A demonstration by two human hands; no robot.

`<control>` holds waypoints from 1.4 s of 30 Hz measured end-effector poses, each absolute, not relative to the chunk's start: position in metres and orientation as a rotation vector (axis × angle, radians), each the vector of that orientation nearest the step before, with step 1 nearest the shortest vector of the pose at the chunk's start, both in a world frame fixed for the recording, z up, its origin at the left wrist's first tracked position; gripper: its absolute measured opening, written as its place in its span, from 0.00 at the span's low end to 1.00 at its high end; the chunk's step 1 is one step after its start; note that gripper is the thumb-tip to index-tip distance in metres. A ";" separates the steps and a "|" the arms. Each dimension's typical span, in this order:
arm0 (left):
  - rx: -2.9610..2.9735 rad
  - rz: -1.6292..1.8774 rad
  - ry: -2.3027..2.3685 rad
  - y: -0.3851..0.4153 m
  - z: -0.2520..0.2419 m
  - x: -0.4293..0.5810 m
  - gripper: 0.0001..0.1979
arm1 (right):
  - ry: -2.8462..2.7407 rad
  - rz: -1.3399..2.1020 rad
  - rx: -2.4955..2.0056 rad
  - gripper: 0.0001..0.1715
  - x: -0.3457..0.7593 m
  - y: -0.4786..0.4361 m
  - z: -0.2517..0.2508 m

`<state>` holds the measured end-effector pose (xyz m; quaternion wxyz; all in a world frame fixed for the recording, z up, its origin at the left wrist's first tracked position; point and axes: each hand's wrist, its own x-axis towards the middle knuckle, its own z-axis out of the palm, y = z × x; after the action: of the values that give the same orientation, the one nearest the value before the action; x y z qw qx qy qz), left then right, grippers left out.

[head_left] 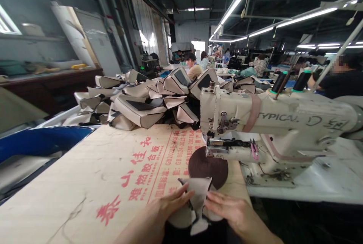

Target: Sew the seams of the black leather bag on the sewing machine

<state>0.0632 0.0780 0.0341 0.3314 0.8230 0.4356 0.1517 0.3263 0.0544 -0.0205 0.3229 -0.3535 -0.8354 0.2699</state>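
Close to my body, at the bottom of the view, I hold a beige fabric piece with dark edging (197,195) between both hands. My left hand (174,204) grips its left side, fingers closed along the edge. On the opposite side, my right hand (224,208) has its fingers pressed together against the fabric. The piece's lower flaps spread out below my fingers. Just beyond it lies a dark brown roll of tape (208,166) on the plywood table (85,183). A beige sewing machine (272,123) stands to the right, with pink-handled snips (254,149) on its arm.
A large heap of beige and black sewn pieces (138,108) covers the table's far side. Black thread spools (280,82) stand behind the machine. At left is a blue bin (56,142). Several people work in the background, one person (340,77) at far right.
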 end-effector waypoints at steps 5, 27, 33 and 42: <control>2.173 0.331 1.110 0.106 0.037 0.087 0.41 | -2.013 0.945 -1.081 0.23 0.336 0.075 -0.016; 2.188 0.430 1.144 0.114 0.015 0.093 0.33 | -2.138 0.149 -1.846 0.25 0.308 0.058 -0.015; 2.346 0.494 1.184 0.107 -0.003 0.079 0.21 | -2.203 0.556 -1.348 0.29 0.302 0.063 -0.048; 2.394 0.524 1.048 0.144 0.039 0.089 0.22 | -2.261 0.450 -1.270 0.23 0.319 0.094 0.029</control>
<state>0.0888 0.1437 0.0393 0.2361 0.8729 0.3820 0.1909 0.3193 0.0939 0.0291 0.2519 -0.4671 -0.8313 0.1656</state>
